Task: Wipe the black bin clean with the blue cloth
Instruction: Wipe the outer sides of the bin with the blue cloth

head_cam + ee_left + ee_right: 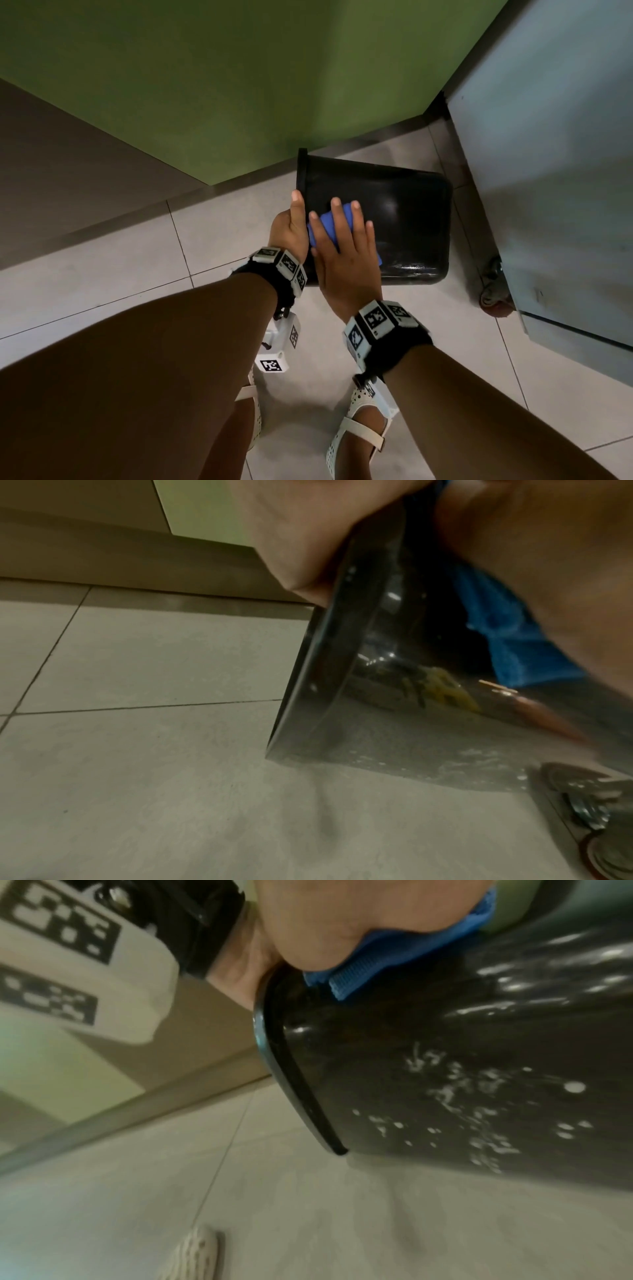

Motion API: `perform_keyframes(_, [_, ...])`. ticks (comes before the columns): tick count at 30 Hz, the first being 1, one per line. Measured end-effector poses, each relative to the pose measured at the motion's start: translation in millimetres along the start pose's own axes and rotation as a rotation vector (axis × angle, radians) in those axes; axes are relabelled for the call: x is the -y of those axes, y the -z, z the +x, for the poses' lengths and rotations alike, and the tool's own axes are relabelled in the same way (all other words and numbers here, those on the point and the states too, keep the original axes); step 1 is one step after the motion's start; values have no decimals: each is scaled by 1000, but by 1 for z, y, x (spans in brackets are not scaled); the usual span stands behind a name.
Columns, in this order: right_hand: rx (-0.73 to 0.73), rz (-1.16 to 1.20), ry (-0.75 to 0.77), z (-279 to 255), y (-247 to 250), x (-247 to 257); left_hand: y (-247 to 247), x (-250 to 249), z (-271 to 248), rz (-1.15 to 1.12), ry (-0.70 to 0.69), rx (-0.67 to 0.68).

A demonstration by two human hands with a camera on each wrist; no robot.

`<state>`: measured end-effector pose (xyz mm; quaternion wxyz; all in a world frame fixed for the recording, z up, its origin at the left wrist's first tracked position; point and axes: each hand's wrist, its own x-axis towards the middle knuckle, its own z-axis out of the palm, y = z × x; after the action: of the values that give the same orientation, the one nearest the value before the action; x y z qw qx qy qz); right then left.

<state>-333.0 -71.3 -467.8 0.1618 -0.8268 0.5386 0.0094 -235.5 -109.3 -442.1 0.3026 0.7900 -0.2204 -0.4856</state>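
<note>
The black bin [404, 219] is tipped on its side over the tiled floor, its open end facing left. My left hand [291, 229] grips the rim, thumb lying along the edge; its fingers are hidden. My right hand [346, 250] lies flat on the bin's upper side, fingers spread and straight, pressing the folded blue cloth [325, 222] against it. In the left wrist view the bin's rim [308, 683] and the cloth [514, 647] show below my left hand [301, 534]. The right wrist view shows the cloth [377, 958] under my palm [342, 915] and pale specks on the bin wall [462, 1096].
A green wall panel [239, 85] and a dark baseboard stand just behind the bin. A grey cabinet [548, 171] on casters [493, 301] sits close on the right. My feet in white sandals [359, 431] are on the pale floor tiles [102, 274] below the bin.
</note>
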Motion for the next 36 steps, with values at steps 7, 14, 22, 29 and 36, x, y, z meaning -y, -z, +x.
perform_keyframes(7, [-12, 159, -266, 65, 21, -5, 2, 10, 8, 85, -169, 3])
perform_keyframes(14, [-186, 227, -847, 36, 22, -74, 1, 8, 4, 134, -129, 5])
perform_keyframes(22, [-246, 292, -975, 25, 13, -95, 2, 8, 7, 16, -93, 81])
perform_keyframes(29, [-349, 272, -877, 11, 1, -88, 6, -22, 79, -80, 286, 237])
perform_keyframes(36, [-358, 308, -887, -5, 2, -80, 12, -57, 60, 272, 161, 139])
